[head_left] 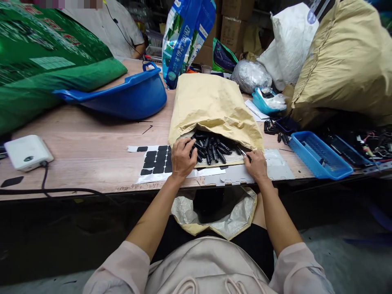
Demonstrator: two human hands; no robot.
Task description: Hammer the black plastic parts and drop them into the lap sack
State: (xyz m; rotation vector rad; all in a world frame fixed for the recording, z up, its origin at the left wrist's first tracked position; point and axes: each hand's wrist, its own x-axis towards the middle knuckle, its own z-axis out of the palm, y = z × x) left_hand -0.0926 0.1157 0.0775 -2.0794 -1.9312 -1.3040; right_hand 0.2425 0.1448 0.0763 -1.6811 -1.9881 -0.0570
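Note:
On the table in front of me lies a tan paper sack [211, 96], its mouth toward me. Several small black tubular plastic pieces [211, 148] show inside the opening. My left hand [183, 159] is closed at the left lip of the sack, fingertips reaching just inside. At the right corner of the mouth, my right hand [256, 164] pinches a thin silver tool [241, 151] that looks like tweezers, its fingers also touching the sack's edge. A sheet of black stickers [155, 160] lies beside and partly under my left hand. An open sack [214, 228] with a white lining hangs below the table edge, by my lap.
A blue basin [122, 98] and a green sack [55, 61] stand at the left, behind a white box [29, 153] with a cable. To the right are a blue basket [320, 155] and a large tan sack [349, 61]. Another person [107, 28] sits across the table.

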